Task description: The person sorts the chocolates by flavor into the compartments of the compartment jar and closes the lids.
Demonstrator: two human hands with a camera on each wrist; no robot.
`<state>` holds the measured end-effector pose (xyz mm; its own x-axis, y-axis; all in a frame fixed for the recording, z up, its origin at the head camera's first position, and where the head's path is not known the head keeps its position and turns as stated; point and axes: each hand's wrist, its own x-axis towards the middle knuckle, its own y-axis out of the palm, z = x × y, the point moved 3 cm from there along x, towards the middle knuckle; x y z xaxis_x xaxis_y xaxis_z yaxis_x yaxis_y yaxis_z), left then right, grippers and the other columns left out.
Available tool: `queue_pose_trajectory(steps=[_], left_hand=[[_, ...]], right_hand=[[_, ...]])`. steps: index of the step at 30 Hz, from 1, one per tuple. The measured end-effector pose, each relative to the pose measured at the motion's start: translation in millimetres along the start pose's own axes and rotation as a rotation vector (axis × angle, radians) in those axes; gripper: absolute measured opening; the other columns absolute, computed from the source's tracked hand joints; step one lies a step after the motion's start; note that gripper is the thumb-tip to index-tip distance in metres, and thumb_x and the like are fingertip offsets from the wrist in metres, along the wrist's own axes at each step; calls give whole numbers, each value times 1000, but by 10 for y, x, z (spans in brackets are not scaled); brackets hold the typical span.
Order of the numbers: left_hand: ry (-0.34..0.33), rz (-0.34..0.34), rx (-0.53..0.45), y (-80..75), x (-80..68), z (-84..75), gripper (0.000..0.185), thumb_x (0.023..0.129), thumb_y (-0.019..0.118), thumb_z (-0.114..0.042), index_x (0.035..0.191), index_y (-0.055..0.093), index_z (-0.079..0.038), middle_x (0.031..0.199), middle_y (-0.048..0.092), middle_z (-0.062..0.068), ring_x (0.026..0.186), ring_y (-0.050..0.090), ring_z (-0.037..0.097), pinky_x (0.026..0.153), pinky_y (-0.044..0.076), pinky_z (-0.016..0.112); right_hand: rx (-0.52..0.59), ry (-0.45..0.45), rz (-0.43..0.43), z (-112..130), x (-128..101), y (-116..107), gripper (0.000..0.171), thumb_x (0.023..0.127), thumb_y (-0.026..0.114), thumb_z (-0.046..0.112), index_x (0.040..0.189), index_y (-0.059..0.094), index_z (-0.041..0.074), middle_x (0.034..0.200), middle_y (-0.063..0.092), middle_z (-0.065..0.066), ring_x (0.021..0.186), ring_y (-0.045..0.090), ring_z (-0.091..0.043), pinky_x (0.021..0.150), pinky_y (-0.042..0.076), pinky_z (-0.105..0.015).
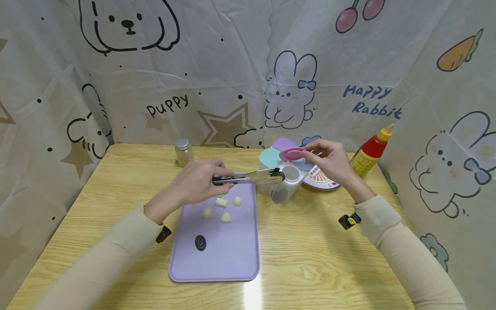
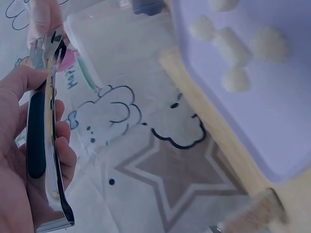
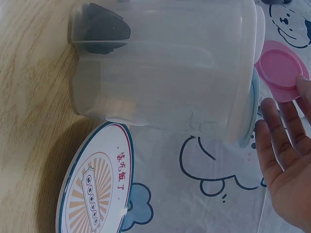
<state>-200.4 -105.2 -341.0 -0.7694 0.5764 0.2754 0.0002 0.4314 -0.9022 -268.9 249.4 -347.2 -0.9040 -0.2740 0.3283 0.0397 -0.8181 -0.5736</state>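
Note:
My left hand point(image 1: 195, 181) grips metal tongs point(image 1: 253, 176) with dark handle grips; their tips overlap the uncovered mouth of a clear compartmented container point(image 1: 281, 194) in the head view. My right hand point(image 1: 330, 162) pinches a pink lid point(image 1: 291, 154) between thumb and fingers, raised above that mouth. A teal lid point(image 1: 269, 158) and a purple lid point(image 1: 284, 144) cover other compartments. Through the container's wall, the right wrist view shows a dark piece point(image 3: 108, 30). Beside the container lies a lilac tray point(image 1: 232, 262) with several cream pieces point(image 1: 225, 218) and one dark spiral oval point(image 1: 200, 243).
Behind the container, a round patterned plate point(image 1: 320, 182) lies partly hidden. A red sauce bottle point(image 1: 370, 150) with a yellow cap stands at the back right. The glass jar point(image 1: 184, 153) with a silver lid is at the back left. Printed cloth point(image 1: 228, 77) hangs behind the table.

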Motion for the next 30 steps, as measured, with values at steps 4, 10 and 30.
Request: queue_pose_trajectory(steps=[4,10,30], left_hand=[[20,-7,-4,2,184,-64,30,91,78,-30,118,82,-17,87,63,-3,60,43,6,51,30,21],[9,-2,17,29,395,-78,32,92,77,-31,121,81,-17,94,66,1,62,42,9,53,29,23],[-5,47,41,79,488,-80,37,89,78,-36,123,80,-20,106,72,2,74,56,15,62,44,28]], right_hand=[[2,-9,-2,-2,-4,-1,15,97,76,13,106,76,1,88,71,17,76,67,-14,66,53,-17],[-14,-13,-9,-5,-17,-11,14,97,76,12,106,76,1,88,72,13,75,66,-11,67,52,-17],[6,-5,3,13,-10,7,13,97,76,14,105,77,4,88,71,16,76,67,-18,65,53,-18]])
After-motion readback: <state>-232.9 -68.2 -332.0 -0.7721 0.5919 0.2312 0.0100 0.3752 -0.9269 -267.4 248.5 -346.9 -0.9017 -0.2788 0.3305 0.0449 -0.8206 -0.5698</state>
